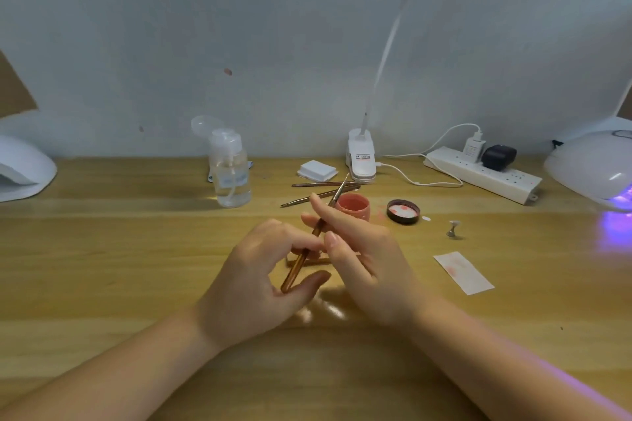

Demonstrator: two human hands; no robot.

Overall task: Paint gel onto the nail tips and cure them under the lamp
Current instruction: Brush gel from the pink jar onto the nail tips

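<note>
My left hand [253, 280] and my right hand [369, 267] meet over the middle of the wooden desk [102, 267]. Between them is a thin brush with a brown handle [301, 261], its tip pointing up and away. My right thumb and fingers pinch the upper handle, and my left fingers curl round the lower handle. Just behind the hands stands an open pink gel pot [354, 207], with its black lid [403, 212] to the right. A nail tip on a small metal stand [453, 228] sits further right. At the far right, the white curing lamp [588, 171] glows purple.
Two more brushes [325, 185] lie behind the pot. Along the back are a clear pump bottle [231, 171], a stack of white wipes [316, 170], the desk lamp's clip base [360, 159] and a power strip [482, 174]. A second white lamp [20, 171] sits far left. A pink-smeared paper strip [463, 272] lies right.
</note>
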